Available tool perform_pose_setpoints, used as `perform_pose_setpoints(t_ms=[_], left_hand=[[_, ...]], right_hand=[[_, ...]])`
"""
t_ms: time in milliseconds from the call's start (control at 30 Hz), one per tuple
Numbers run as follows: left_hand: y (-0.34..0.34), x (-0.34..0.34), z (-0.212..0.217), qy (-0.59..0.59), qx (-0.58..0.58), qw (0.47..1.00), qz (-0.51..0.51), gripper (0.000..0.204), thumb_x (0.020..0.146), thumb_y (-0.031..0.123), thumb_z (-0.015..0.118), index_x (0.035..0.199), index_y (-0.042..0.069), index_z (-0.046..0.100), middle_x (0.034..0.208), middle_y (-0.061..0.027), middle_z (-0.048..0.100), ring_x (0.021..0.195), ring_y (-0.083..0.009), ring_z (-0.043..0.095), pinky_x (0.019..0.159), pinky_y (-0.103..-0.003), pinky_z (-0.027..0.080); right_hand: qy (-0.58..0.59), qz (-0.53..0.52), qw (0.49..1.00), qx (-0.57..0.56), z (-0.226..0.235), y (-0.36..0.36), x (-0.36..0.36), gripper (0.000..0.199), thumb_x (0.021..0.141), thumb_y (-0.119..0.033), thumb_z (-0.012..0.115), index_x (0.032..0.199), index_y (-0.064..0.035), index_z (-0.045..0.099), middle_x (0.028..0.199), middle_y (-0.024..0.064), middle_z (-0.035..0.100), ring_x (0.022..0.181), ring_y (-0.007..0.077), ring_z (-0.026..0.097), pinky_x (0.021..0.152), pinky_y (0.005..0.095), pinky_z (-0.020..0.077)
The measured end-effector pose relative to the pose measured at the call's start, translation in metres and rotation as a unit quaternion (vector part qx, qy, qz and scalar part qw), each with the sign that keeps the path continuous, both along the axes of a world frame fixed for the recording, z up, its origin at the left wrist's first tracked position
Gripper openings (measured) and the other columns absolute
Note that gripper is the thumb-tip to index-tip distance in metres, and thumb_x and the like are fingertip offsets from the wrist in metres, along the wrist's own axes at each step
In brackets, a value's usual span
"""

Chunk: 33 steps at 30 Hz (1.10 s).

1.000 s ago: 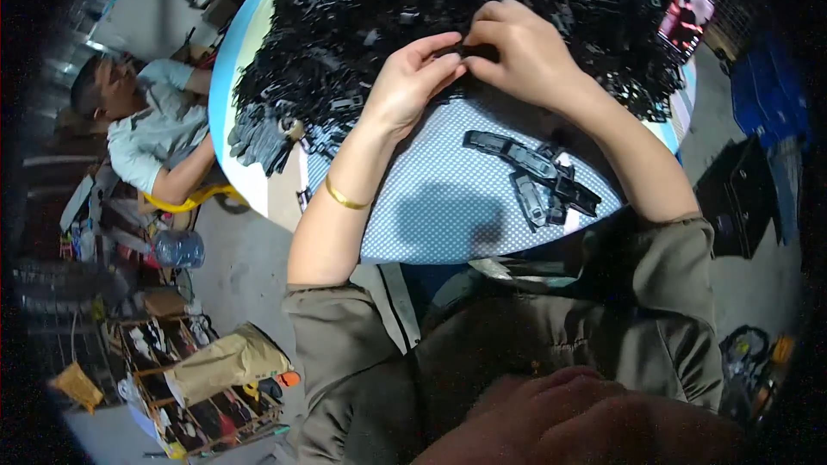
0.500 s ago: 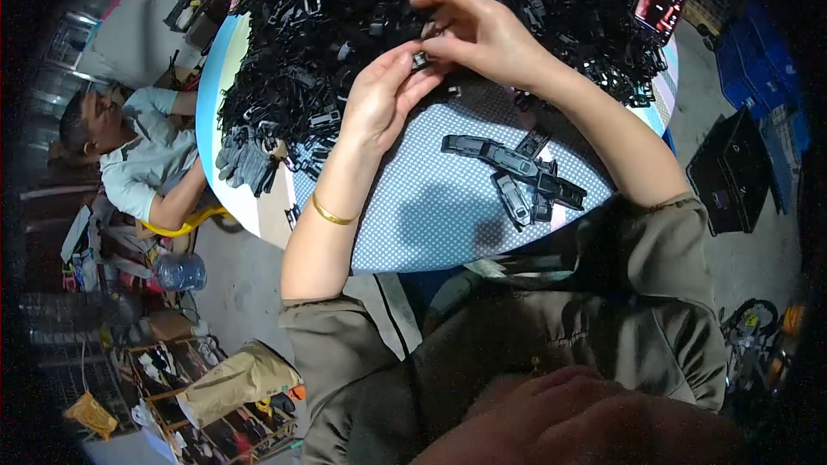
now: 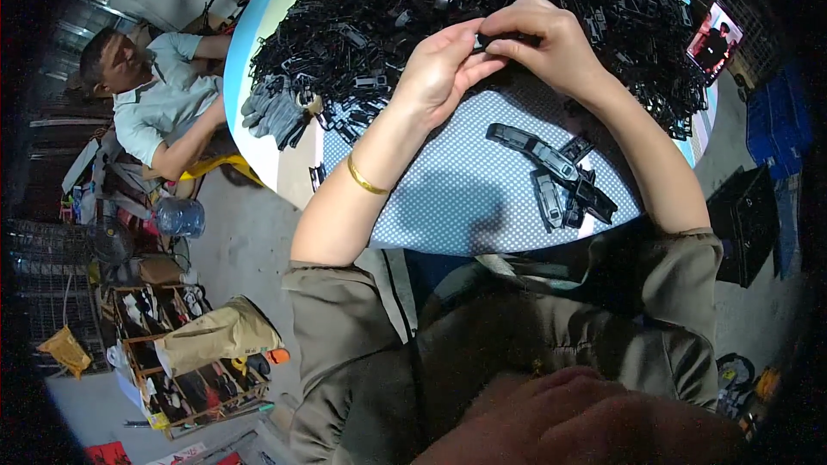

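Note:
Both hands meet at the near edge of a big heap of small black plastic parts. Between the fingertips of my left hand is a small dark plastic part, mostly covered by fingers. My right hand pinches at the same part from the other side, thumb and fingers closed together. Closer to me, several longer black clip-like pieces lie loosely crossed on the dotted grey-white cloth. A gold bangle circles my left wrist.
A grey glove lies on the round table's left side. A phone stands at the right rim. Across to the left sits another person. Blue crates and a black box stand on the right floor; a rack stands lower left.
The view has shifted, so the table sits further right and higher. My right hand's raised fingers have come down and closed against the left fingertips at the small part.

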<state>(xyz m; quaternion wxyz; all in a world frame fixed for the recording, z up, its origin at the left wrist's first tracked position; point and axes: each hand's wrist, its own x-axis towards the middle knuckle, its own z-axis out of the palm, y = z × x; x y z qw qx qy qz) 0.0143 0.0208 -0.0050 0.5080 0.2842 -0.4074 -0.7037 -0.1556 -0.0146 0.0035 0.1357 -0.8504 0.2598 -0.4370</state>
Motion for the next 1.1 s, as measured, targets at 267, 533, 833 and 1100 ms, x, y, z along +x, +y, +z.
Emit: perform_pose_setpoints(t_ms=[267,533,833,1100], left_hand=[[0.002,0.000,0.006,0.048,-0.047,0.997,-0.047,0.032,0.092,0.017,0.038,0.116,-0.004,0.043,0.104,-0.0128,0.055,0.090,-0.0185,0.058,0.082,-0.032,0.050],[-0.003,0.008,0.006,-0.041,-0.040,0.998,0.029,0.037,0.092,0.016,0.039,0.120,-0.008,0.036,0.102,-0.0200,0.054,0.086,-0.0264,0.061,0.075,-0.033,0.052],[0.008,-0.006,0.003,-0.254,-0.043,0.960,-0.109,0.034,0.089,0.015,0.046,0.116,-0.005,0.044,0.094,-0.0140,0.059,0.082,-0.0187,0.062,0.071,-0.022,0.052],[0.011,-0.012,-0.001,-0.277,-0.052,0.947,-0.156,0.034,0.088,0.014,0.047,0.115,-0.006,0.044,0.096,-0.0125,0.058,0.082,-0.0171,0.062,0.072,-0.022,0.051]], right_hand=[[0.050,-0.005,0.980,-0.190,0.003,-0.003,-0.004,0.026,0.070,-0.015,0.067,0.095,-0.0093,0.065,0.100,0.0030,0.063,0.110,0.0229,0.048,0.091,0.0374,0.0362],[-0.194,-0.035,0.976,0.098,0.012,-0.028,-0.028,0.022,0.082,-0.019,0.056,0.100,-0.0065,0.063,0.103,0.0050,0.061,0.092,0.0141,0.056,0.081,0.0247,0.0427],[0.062,-0.203,0.977,0.010,0.004,-0.048,-0.050,0.022,0.077,-0.020,0.061,0.095,-0.0066,0.063,0.086,0.0114,0.063,0.078,0.0204,0.062,0.070,0.0283,0.0477],[0.246,-0.167,0.951,-0.082,0.004,-0.046,-0.070,0.026,0.071,-0.016,0.067,0.093,-0.0033,0.061,0.088,0.0096,0.060,0.085,0.0238,0.056,0.075,0.0318,0.0465]])
